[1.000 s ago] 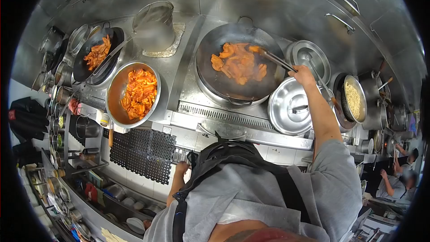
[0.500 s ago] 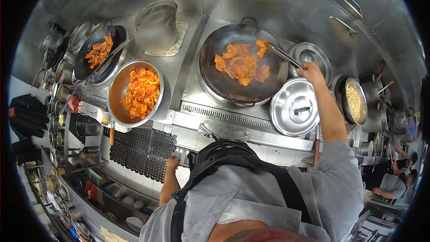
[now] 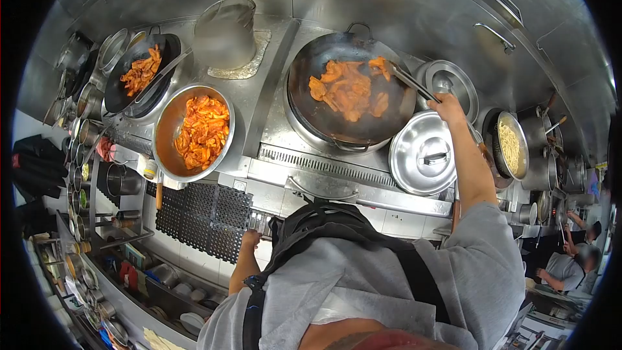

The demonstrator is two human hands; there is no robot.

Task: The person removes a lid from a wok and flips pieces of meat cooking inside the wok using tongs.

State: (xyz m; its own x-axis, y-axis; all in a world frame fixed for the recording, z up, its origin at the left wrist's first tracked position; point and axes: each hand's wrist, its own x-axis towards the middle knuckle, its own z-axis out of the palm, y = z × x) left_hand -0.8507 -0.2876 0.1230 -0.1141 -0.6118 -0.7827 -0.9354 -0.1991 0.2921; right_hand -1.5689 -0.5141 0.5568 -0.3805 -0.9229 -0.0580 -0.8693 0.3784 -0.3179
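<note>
My right hand (image 3: pixel 448 109) is closed around the handle end of metal tongs (image 3: pixel 411 81). The far ends of the tongs reach a piece of orange-red meat (image 3: pixel 380 67) at the right of a large black wok (image 3: pixel 311 116). More orange-coated meat pieces (image 3: pixel 348 94) lie spread over the wok's bottom. Below my right wrist sits a round silver lid (image 3: pixel 414 165) with a loop handle. My left hand (image 3: pixel 250 240) hangs low at my side, fingers curled, with nothing visible in it. A steel bowl (image 3: pixel 162 149) of red-sauced meat (image 3: pixel 202 133) stands left of the wok.
A second dark wok (image 3: pixel 116 94) holds cooked meat, far left. A mesh strainer basket (image 3: pixel 227 32) stands at the back. At right are a colander of noodles (image 3: pixel 512 149) and several pots. A wooden handle (image 3: pixel 159 196) juts past the counter edge. Other people (image 3: pixel 567 266) are visible far right.
The view has shifted slightly. My right hand stays on the tongs, whose ends remain at the meat on the wok's right side. The meat lies almost the same.
</note>
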